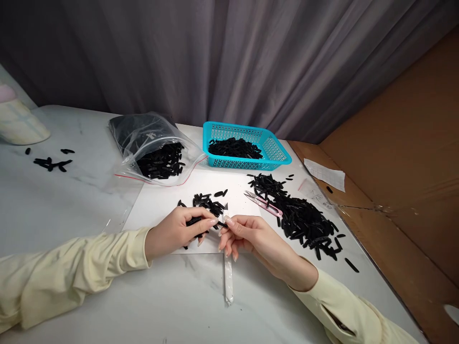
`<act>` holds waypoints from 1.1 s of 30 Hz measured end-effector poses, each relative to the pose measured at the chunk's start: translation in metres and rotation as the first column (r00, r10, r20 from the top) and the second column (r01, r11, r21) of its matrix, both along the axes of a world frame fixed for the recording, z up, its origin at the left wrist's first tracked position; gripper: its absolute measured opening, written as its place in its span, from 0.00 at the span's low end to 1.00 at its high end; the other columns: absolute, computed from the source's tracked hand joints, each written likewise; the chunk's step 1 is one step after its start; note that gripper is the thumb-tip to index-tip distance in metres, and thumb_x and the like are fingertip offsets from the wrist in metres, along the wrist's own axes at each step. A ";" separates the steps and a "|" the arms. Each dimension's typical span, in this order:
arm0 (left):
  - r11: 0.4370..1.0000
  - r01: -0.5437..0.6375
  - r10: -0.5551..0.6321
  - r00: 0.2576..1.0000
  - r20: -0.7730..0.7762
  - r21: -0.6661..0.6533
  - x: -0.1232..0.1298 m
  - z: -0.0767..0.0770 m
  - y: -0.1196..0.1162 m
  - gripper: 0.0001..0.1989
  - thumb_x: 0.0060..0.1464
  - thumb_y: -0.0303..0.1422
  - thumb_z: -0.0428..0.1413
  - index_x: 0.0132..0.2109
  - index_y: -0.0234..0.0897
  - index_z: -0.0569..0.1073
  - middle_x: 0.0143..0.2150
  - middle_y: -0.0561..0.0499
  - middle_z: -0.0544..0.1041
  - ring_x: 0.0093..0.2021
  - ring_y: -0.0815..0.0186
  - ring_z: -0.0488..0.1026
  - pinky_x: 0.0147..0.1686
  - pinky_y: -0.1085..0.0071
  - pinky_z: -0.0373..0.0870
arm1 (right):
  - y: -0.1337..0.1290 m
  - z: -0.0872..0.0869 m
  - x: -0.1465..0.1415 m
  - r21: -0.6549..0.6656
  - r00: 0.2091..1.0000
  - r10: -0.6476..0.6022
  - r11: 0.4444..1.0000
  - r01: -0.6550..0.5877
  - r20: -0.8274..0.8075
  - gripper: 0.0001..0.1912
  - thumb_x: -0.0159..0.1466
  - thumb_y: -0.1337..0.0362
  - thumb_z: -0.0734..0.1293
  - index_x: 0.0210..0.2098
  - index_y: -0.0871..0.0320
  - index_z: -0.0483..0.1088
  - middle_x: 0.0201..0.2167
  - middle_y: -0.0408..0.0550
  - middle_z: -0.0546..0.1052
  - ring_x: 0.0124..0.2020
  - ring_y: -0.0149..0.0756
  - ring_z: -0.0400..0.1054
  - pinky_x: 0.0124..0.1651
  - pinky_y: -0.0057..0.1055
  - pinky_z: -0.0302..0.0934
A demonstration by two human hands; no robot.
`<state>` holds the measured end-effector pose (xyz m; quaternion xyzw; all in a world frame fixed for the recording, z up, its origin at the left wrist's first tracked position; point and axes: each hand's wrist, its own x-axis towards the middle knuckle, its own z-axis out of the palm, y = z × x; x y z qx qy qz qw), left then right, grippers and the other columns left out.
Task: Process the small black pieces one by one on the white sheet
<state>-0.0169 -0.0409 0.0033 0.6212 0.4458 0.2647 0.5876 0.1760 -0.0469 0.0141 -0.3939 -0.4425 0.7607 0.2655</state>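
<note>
Pinching a black strip [222,224] in the head view, you have it over the paper [158,205], above the knife [228,282]. Your left hand [172,231] closes thumb and forefinger at one end, your right hand [265,241] at the other; the right's remaining fingers curl loosely, apart. It should feel very light, probably slightly flexible and easily snapped or dropped, so hold it by the tips with a gentle fingertip pinch.
</note>
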 end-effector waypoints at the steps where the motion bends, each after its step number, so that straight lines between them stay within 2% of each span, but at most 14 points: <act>1: 1.000 -0.002 0.002 1.000 -0.001 -0.001 0.000 0.000 0.000 0.14 0.55 0.41 0.51 0.35 0.32 0.72 0.19 0.58 0.63 0.17 0.77 0.54 0.15 0.82 0.52 | 0.000 0.000 0.000 -0.001 1.000 0.001 1.000 -0.001 -0.002 0.16 0.63 0.56 0.63 0.28 0.64 0.69 0.24 0.50 0.76 0.22 0.28 0.68 0.25 0.24 0.60; 10: 1.000 -0.014 0.013 0.999 0.032 0.018 -0.001 0.000 -0.002 0.12 0.55 0.38 0.51 0.36 0.32 0.72 0.17 0.60 0.60 0.16 0.77 0.54 0.15 0.81 0.51 | 0.000 0.003 -0.001 -0.002 1.000 -0.002 1.000 0.002 -0.026 0.16 0.64 0.57 0.62 0.27 0.64 0.68 0.25 0.51 0.76 0.22 0.28 0.68 0.25 0.24 0.61; 18: 0.993 -0.040 0.034 0.998 0.059 0.109 0.000 0.001 -0.002 0.09 0.55 0.35 0.51 0.35 0.33 0.72 0.17 0.59 0.61 0.17 0.76 0.56 0.14 0.80 0.51 | 0.000 0.007 0.000 -0.047 0.997 0.019 0.999 -0.023 -0.075 0.17 0.64 0.57 0.62 0.26 0.64 0.69 0.25 0.50 0.76 0.22 0.27 0.68 0.27 0.23 0.62; 23: 0.984 -0.051 0.045 0.998 0.035 0.173 -0.001 0.002 -0.003 0.09 0.55 0.34 0.51 0.35 0.33 0.73 0.18 0.59 0.63 0.17 0.75 0.57 0.16 0.79 0.56 | 0.001 0.007 0.002 -0.075 0.994 0.015 0.997 -0.023 -0.104 0.14 0.65 0.60 0.62 0.29 0.65 0.71 0.25 0.50 0.77 0.24 0.27 0.70 0.27 0.22 0.62; 28: 0.981 -0.032 0.030 0.999 0.014 0.194 -0.002 0.001 -0.004 0.11 0.56 0.34 0.52 0.41 0.33 0.74 0.19 0.58 0.65 0.18 0.74 0.61 0.19 0.79 0.60 | 0.002 0.007 0.002 -0.108 0.993 -0.017 0.994 0.004 -0.119 0.10 0.62 0.63 0.65 0.31 0.65 0.72 0.31 0.51 0.78 0.27 0.27 0.72 0.28 0.21 0.63; 33: 0.979 -0.038 0.041 0.999 -0.010 0.199 -0.004 0.000 -0.004 0.13 0.56 0.34 0.51 0.42 0.32 0.76 0.17 0.58 0.66 0.18 0.74 0.61 0.19 0.79 0.59 | 0.001 0.007 0.003 -0.145 0.991 -0.050 0.989 0.031 -0.125 0.08 0.61 0.64 0.67 0.33 0.64 0.73 0.36 0.53 0.78 0.30 0.28 0.73 0.28 0.20 0.63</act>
